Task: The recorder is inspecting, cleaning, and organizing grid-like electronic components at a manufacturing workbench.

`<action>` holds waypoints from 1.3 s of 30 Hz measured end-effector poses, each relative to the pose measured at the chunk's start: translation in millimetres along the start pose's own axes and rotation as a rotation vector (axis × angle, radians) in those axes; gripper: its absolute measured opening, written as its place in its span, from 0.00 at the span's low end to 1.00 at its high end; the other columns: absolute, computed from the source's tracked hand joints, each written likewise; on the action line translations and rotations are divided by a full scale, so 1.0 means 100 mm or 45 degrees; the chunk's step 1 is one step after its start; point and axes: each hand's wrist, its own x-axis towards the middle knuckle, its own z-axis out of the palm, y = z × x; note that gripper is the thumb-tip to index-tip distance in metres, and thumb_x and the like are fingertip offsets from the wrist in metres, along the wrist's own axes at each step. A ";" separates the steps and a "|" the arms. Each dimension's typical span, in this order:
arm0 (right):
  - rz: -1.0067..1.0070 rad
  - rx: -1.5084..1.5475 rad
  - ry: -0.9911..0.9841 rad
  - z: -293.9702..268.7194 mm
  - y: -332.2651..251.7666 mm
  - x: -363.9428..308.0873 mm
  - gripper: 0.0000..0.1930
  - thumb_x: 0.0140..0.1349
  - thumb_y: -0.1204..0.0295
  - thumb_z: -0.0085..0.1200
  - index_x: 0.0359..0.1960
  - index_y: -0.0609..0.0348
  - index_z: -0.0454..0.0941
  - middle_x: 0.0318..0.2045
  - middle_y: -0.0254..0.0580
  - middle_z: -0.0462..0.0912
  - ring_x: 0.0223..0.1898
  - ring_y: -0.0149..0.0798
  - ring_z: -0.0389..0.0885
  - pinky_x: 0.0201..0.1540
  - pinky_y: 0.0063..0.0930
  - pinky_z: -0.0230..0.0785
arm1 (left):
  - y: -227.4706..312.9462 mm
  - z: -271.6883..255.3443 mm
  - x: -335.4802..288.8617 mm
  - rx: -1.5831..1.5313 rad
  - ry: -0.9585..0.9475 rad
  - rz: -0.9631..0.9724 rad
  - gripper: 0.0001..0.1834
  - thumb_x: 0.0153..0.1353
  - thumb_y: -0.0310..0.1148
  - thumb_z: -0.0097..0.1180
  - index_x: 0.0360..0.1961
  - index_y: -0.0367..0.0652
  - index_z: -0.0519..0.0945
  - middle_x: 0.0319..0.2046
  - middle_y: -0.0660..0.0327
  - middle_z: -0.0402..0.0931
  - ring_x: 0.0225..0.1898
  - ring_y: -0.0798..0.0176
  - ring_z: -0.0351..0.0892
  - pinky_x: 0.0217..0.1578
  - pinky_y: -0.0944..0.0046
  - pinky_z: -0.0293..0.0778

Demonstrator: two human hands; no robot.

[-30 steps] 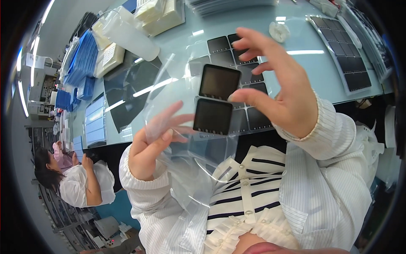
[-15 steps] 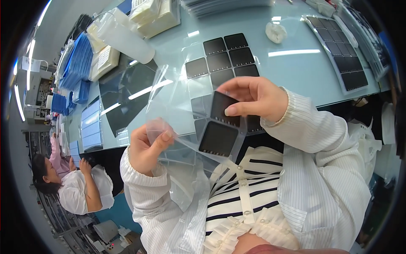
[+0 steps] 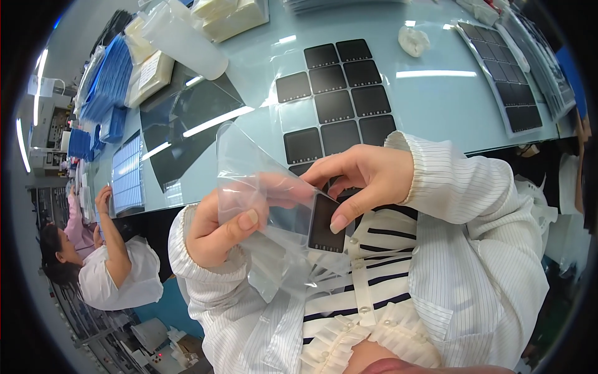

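left hand: the bare left hand [image 3: 233,224], at nine o'clock of the panel; thumb and fingers pinch the film, which drapes over the fingers
right hand: the bare right hand [image 3: 367,177], between one and two o'clock of the panel; curled; thumb at the panel's right edge, fingers near its top; cannot tell whether they pinch it
panel: a dark, square, thin panel with small pale marks along its lower edge [image 3: 325,224]; between the hands, above the striped top; tilted
film: a clear, creased plastic film [image 3: 283,246]; extends from the left hand to the panel; cannot tell whether the panel is inside or on it
panel grid: rows of dark square panels [image 3: 334,106] at twelve o'clock; flat on the pale blue-green glossy table [image 3: 430,115]
wad: a crumpled white wad [image 3: 413,41] at one o'clock
side strip: a long pale-edged strip of dark panels [image 3: 498,78] at two o'clock
bottle: a translucent white plastic bottle [image 3: 187,42] at eleven o'clock; lying tilted
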 end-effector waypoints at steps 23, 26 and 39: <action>-0.007 0.301 0.037 -0.04 0.00 -0.09 0.33 0.38 0.72 0.71 0.50 0.62 0.73 0.44 0.48 0.74 0.47 0.40 0.73 0.52 0.32 0.65 | -0.11 -0.52 -0.35 0.148 -0.224 -0.111 0.21 0.64 0.37 0.39 0.43 0.25 0.72 0.44 0.38 0.72 0.43 0.48 0.77 0.45 0.60 0.71; -0.071 0.335 0.001 -0.12 -0.03 -0.10 0.35 0.37 0.71 0.72 0.52 0.61 0.72 0.44 0.49 0.73 0.45 0.41 0.74 0.51 0.34 0.65 | -0.03 -0.69 -0.52 0.215 -0.105 -0.279 0.21 0.64 0.38 0.40 0.42 0.25 0.72 0.44 0.38 0.72 0.42 0.49 0.77 0.43 0.62 0.72; -0.290 -1.748 0.873 -0.49 0.08 0.53 0.23 0.44 0.66 0.64 0.42 0.63 0.76 0.39 0.43 0.74 0.40 0.44 0.76 0.43 0.30 0.70 | -0.06 -0.70 -0.78 0.036 0.621 0.078 0.14 0.65 0.34 0.38 0.25 0.35 0.65 0.40 0.37 0.73 0.33 0.50 0.79 0.34 0.60 0.76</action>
